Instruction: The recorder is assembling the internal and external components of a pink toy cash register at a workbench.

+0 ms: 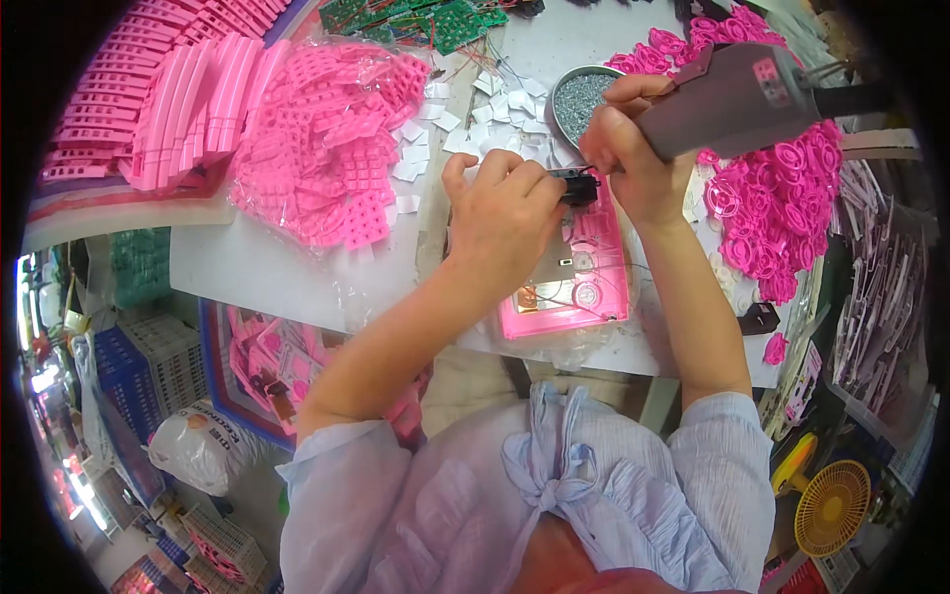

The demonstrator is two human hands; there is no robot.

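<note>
A pink plastic housing [623, 267] lies open on the table in front of me, with thin wires and a round part inside. My left hand [505, 213] is closed at its far end, its fingertips on a small black block-shaped part [579, 186]. Over the same end, my right hand [643, 158] is wrapped around the lower end of a grey electric screwdriver [727, 99]. The tool slants up to the right, close to the camera, and hides part of that hand. Its tip is too small to make out beside the black part.
A round dish of small metal screws [584, 99] stands beyond my hands. White paper pieces [515, 109] are scattered near it. Pink keypad pieces [336, 148] pile up at left, pink ring-shaped parts [782, 198] at right, green circuit boards [455, 25] at the back. A yellow fan [831, 507] stands lower right.
</note>
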